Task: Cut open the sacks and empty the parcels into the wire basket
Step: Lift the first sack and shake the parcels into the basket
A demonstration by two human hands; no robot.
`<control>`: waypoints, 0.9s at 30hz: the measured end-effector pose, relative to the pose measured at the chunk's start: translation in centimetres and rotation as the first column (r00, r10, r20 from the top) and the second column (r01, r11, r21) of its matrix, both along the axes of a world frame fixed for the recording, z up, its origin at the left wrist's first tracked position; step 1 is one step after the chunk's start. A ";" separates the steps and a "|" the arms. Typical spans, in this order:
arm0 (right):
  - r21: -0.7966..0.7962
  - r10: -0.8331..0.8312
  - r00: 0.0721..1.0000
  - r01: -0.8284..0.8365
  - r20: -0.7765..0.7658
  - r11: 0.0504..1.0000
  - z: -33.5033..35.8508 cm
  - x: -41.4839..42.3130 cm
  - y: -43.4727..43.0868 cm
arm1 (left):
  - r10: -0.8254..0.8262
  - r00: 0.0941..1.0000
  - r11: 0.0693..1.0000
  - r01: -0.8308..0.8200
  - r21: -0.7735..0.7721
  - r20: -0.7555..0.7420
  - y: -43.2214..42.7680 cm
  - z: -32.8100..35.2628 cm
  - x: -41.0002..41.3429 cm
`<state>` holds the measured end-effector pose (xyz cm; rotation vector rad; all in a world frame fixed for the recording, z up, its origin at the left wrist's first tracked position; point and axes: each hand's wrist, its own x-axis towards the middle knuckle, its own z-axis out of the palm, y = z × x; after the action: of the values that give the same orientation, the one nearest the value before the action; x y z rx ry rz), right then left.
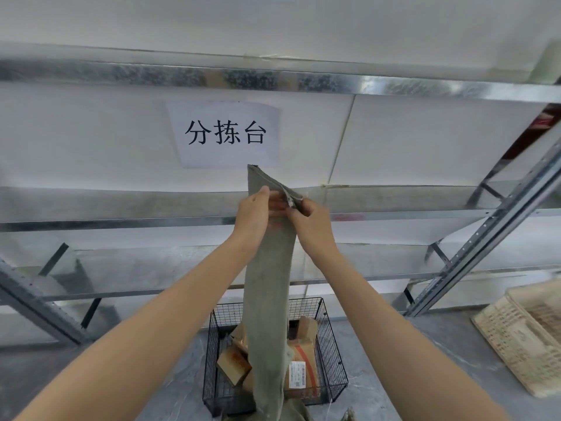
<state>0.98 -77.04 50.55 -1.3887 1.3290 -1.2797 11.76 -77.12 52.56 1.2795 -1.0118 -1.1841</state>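
Both hands are raised and close together, clamped on the upper part of a grey-green sack [268, 299]. The left hand [253, 212] grips the sack's left edge with curled fingers; just right of it, the right hand [309, 220] pinches the cloth at a pale seam or zip, which one I cannot tell. The sack hangs limp and straight down between the forearms. Far below the hands, a black wire basket [332, 354] stands on the floor with cardboard parcels [303, 357] inside; the sack's lower part hangs across it. Behind the hands is metal shelving [501, 214] and, just above them, a paper sign [226, 135]. Low to the right of the right hand sits a pale woven crate [522, 338]
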 end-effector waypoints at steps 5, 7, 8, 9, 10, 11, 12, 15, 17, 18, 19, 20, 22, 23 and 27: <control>0.012 -0.031 0.998 0.030 0.049 0.999 1.8 -2.1 -0.2 | 0.181 0.983 0.984 -0.180 -0.006 0.042 -1.2 -0.4 2.4; 0.003 -0.034 0.996 0.034 0.081 0.999 2.8 -3.3 -0.2 | 0.237 0.971 0.971 -0.238 0.025 0.032 -2.2 -0.5 3.8; 0.000 -0.040 0.994 0.040 0.103 0.999 3.3 -3.9 -0.2 | 0.251 0.968 0.966 -0.252 0.050 0.029 -2.6 -0.5 4.5; 0.002 -0.048 0.991 0.048 0.125 0.999 3.7 -4.5 -0.3 | 0.250 0.968 0.965 -0.251 0.079 0.022 -3.0 -0.5 5.1; 0.006 -0.057 0.988 0.057 0.144 0.998 4.0 -5.1 -0.4 | 0.236 0.972 0.966 -0.235 0.111 0.010 -3.4 -0.4 5.6; 0.009 -0.064 0.985 0.063 0.162 0.998 4.3 -5.6 -0.4 | 0.212 0.977 0.968 -0.210 0.141 -0.005 -3.7 -0.3 6.0; 0.010 -0.068 0.982 0.067 0.178 0.998 4.6 -6.1 -0.4 | 0.182 0.983 0.971 -0.176 0.164 -0.022 -3.9 -0.2 6.3; 0.012 -0.069 0.973 0.068 0.222 0.998 5.1 -7.2 -0.4 | 0.014 1.000 0.979 -0.009 0.204 -0.024 -3.9 0.1 6.5; 0.013 -0.066 0.965 0.065 0.255 0.998 5.2 -7.9 -0.3 | -0.082 0.997 0.973 0.080 0.218 0.002 -3.7 0.4 6.3; 0.016 -0.063 0.962 0.061 0.267 0.998 5.3 -8.2 -0.3 | -0.108 0.994 0.971 0.101 0.217 0.020 -3.6 0.5 6.1; 0.019 -0.058 0.959 0.055 0.276 0.998 5.3 -8.5 -0.3 | -0.127 0.991 0.970 0.117 0.213 0.034 -3.6 0.5 6.0; 0.025 -0.052 0.957 0.047 0.285 0.999 5.3 -8.8 -0.2 | -0.143 0.989 0.970 0.131 0.207 0.044 -3.7 0.5 6.0; 0.043 -0.041 0.951 0.030 0.306 0.999 5.3 -9.4 -0.2 | -0.168 0.984 0.970 0.155 0.189 0.059 -4.1 0.5 5.9; 0.052 -0.036 0.949 0.020 0.313 0.998 5.4 -9.6 -0.2 | -0.182 0.981 0.969 0.168 0.181 0.067 -4.3 0.5 5.8; 0.065 -0.006 0.951 -0.015 0.310 0.998 5.6 -10.5 -0.6 | -0.281 0.957 0.952 0.268 0.149 0.070 -5.1 1.1 5.6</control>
<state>-9.48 -77.64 56.16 -1.0900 1.1405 -1.3732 17.34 -82.26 53.61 1.3402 -1.2219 -1.4399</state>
